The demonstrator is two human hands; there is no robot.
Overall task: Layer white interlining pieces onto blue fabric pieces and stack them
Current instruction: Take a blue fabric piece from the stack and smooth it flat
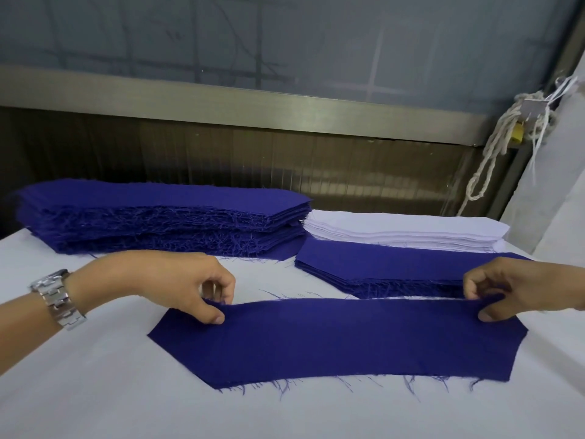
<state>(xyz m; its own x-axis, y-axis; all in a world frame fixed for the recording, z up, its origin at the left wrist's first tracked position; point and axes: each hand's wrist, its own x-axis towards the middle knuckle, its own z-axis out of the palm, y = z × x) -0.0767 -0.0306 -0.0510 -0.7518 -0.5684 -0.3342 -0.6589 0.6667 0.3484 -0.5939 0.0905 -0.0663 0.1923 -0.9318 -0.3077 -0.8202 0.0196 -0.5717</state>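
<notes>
**Inspector:** Where did the blue fabric piece (332, 340) lie?

**Assistant:** Flat on the white table (95, 391), its frayed long edge toward the camera wearer. Its far edge was raised slightly at both ends.

**Inspector:** And the hands?

**Assistant:** The left hand (202, 289) pinched the piece's far left corner between thumb and curled fingers. A metal wristwatch (58, 299) sat on that wrist. The right hand (506, 289) pinched the far right corner in the same manner.

**Inspector:** What lay around the piece?

**Assistant:** Beyond its left half, apart from it, stood a tall blue stack (158, 220) with ragged thread ends. Just beyond its right half lay a low blue stack (395, 270). The white interlining stack (402, 231) rested on the far part of that low stack. A knotted rope (493, 153) hung well beyond the piece's right end.

**Inspector:** Was interlining on the piece itself?

**Assistant:** A thin pale line showed along its far edge. I could not tell what it was.
</notes>
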